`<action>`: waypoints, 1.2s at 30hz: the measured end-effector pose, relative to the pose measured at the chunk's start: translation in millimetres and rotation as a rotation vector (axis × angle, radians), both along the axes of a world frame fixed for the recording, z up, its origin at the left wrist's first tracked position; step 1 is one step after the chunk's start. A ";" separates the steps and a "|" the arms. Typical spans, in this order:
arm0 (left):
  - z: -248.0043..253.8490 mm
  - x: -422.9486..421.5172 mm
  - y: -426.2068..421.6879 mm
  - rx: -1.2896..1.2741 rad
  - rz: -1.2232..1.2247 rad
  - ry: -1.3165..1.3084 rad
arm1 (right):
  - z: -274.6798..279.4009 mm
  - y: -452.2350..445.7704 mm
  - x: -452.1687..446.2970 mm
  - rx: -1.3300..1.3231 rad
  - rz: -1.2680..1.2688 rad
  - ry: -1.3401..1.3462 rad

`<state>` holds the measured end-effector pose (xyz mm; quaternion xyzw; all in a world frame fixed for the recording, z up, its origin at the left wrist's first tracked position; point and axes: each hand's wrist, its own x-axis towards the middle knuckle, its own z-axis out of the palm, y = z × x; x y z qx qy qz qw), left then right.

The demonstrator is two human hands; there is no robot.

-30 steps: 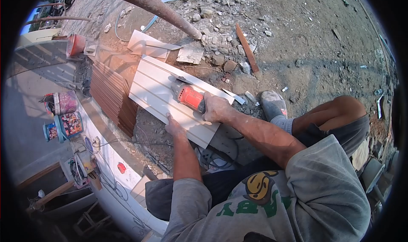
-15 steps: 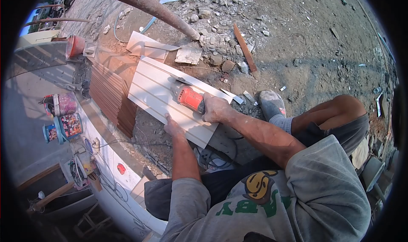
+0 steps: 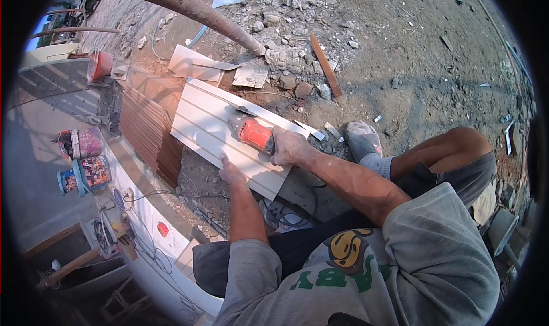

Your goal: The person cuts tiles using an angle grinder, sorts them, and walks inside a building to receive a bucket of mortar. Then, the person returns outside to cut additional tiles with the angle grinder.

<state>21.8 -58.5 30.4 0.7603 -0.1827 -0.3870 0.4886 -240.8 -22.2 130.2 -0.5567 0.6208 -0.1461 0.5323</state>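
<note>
My right hand (image 3: 290, 147) is wrapped round the rear of a red angle grinder (image 3: 255, 134). The grinder's head and disc are over a pale tile with brown stripes (image 3: 200, 120), close to its far long edge, where a narrow strip runs along a dark line. My left hand (image 3: 231, 170) grips the near long edge of that tile, thumb on top; its other fingers are mostly hidden. The tile slants across the ground in front of my legs.
A stack of brown ribbed tiles (image 3: 146, 132) stands to the left, near buckets (image 3: 94, 170) and a red pail (image 3: 100, 66). Broken tile pieces (image 3: 197, 63) and rubble lie beyond. A rusty pole (image 3: 194, 7) crosses above. Cables (image 3: 154, 251) trail on the left ledge.
The whole view has shifted very slightly. Both hands, the grinder and the tile keep almost the same places.
</note>
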 end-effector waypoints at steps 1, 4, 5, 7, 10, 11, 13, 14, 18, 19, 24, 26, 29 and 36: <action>-6.9 5.2 -0.6 -0.013 -0.007 0.008 | 1.3 -0.1 -0.6 0.002 -0.002 -0.002; -2.7 2.4 -1.4 0.039 0.032 -0.046 | 2.5 1.3 -0.2 0.006 -0.030 -0.017; -5.6 5.5 -1.6 0.040 0.029 -0.047 | 1.5 2.3 -0.4 0.006 -0.033 -0.017; -11.5 11.8 -1.8 0.027 -0.006 -0.006 | -1.9 4.1 -1.5 -0.028 -0.013 -0.009; -3.9 4.0 -1.7 0.075 0.048 -0.064 | 1.6 6.3 -2.9 -0.025 -0.043 -0.026; -4.9 5.3 -1.5 0.073 0.046 -0.064 | 4.0 6.9 -3.4 -0.027 -0.045 -0.026; -7.2 7.0 -1.2 0.028 0.017 -0.019 | 8.7 6.6 -5.2 0.010 -0.034 -0.029; -5.2 5.2 -1.5 0.029 0.017 -0.018 | 8.4 7.1 -5.9 0.011 -0.034 -0.029; -3.8 7.0 -2.6 0.090 0.008 -0.064 | 8.8 8.7 -6.1 -0.015 -0.038 -0.037; -5.8 8.4 -2.2 0.087 -0.002 -0.058 | 9.1 9.4 -6.2 -0.013 -0.045 -0.029; 1.8 1.2 -2.5 0.110 0.029 -0.063 | 4.5 10.2 -5.5 0.004 -0.060 -0.031; 0.9 3.4 -1.5 0.104 0.027 -0.043 | 5.9 11.5 -5.2 0.001 -0.065 -0.034; -6.9 9.4 -4.6 0.112 0.037 -0.054 | 13.8 11.1 -9.9 0.023 -0.017 -0.027; -5.5 6.7 -2.9 0.078 0.014 -0.001 | 8.3 16.5 -8.5 -0.016 -0.053 -0.027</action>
